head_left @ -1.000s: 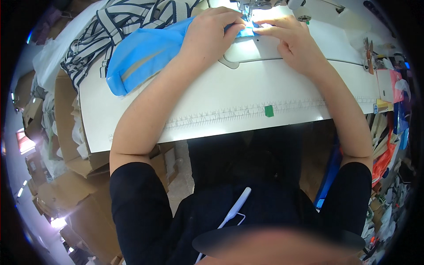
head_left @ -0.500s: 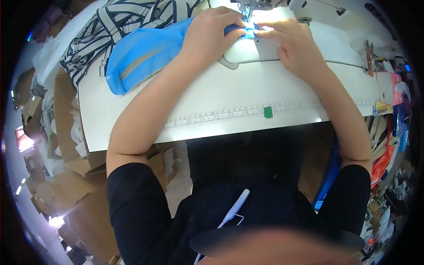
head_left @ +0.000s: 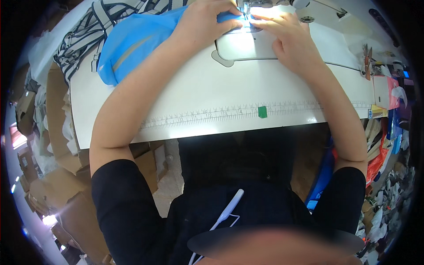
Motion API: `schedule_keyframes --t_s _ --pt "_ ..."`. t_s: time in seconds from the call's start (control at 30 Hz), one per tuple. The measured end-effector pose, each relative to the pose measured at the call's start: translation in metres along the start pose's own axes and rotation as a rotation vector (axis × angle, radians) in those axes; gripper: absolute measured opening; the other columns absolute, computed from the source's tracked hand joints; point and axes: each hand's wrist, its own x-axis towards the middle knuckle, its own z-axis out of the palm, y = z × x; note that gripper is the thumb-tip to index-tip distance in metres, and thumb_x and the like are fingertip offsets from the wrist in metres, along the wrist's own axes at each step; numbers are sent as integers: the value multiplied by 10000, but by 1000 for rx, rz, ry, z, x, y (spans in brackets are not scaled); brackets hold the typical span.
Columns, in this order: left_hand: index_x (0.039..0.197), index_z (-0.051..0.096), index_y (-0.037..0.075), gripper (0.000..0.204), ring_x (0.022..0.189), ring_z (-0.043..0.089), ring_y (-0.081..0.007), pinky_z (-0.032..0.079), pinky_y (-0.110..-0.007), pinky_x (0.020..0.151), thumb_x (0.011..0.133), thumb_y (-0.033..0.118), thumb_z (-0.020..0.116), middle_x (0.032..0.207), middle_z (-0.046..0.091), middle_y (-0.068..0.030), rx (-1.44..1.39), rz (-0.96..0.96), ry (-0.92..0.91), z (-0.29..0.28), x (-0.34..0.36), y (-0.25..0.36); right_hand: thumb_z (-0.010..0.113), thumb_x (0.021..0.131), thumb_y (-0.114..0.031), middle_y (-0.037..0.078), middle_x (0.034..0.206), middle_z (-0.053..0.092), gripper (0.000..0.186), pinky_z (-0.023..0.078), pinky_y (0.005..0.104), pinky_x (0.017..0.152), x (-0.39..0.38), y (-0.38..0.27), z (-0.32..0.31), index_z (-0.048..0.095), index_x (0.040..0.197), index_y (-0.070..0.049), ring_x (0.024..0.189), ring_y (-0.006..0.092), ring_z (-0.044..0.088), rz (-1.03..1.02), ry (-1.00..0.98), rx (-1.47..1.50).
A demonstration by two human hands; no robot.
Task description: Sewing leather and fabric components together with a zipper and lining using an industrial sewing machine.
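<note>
Head view: the camera is looking down on a white worktop [head_left: 190, 95], with a sewing machine [head_left: 261, 4] standing at its far side and bright light glaring over the needle area.
Blue fabric [head_left: 141, 33]: its broad, loose part, showing a beige stripe, is lying left of the left hand [head_left: 204, 23] and beside that forearm; a narrow part is running under the hand and showing between thumb and forefinger, toward the needle area.
Left hand: it is resting palm down over the fabric, thumb and forefinger staying apart in an open curve, both tips pointing right toward the needle.
Right hand [head_left: 292, 43]: it is lying opposite, fingers stretching left to the needle area and thumb tucking nearer the body; glare is hiding the fingertips, so whether they are pinching fabric, I cannot tell.
Forearms: both are slanting inward from outward-bending elbows, the left crossing in front of the fabric, the right passing over the ruler scale [head_left: 207, 115].
Near edge: the scale is running along the worktop, a green patch [head_left: 263, 112] sitting on it.
Striped straps [head_left: 102, 17]: they are lying heaped behind and left of the fabric.
</note>
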Motion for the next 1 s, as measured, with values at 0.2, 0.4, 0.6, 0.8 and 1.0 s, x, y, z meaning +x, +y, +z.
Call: schedule_keyframes --t_s 0.2,0.4,0.6,0.8,1.0 --pt "914 705 -15 288 957 614 -344 484 -387 860 709 166 795 974 661 -177 84 -74 36 0 9 -6 480 828 61 26 1282 614 476 416 367 942 6 -3 -4 631 1225 -155 1093 231 537 -72 118 78" --pt "916 708 -8 285 953 613 -344 477 -394 864 713 174 790 969 660 -177 59 -28 36 0 11 -7 528 759 -9 162 1020 678 357 446 445 877 8 -8 -17 698 1065 -79 982 346 618 114 -15 265" --pt "948 705 1 326 971 603 -354 470 -401 869 714 211 791 991 654 -187 93 -70 -13 -4 8 0 524 746 8 184 922 688 352 474 444 835 9 -2 -15 698 1046 -57 910 358 642 70 18 426" --pt "1090 627 -54 451 1062 571 -382 453 -418 927 776 246 746 1098 620 -221 313 -115 22 -17 12 19 483 845 46 68 1185 646 413 459 351 894 1 22 3 643 1184 -125 1028 251 585 42 13 388" --pt "1132 620 -26 376 1079 573 -365 449 -391 957 826 180 692 1113 627 -206 173 -282 -114 -36 -4 24 545 872 -36 78 907 651 270 425 376 885 -2 14 4 695 1082 -113 903 238 573 156 72 496"
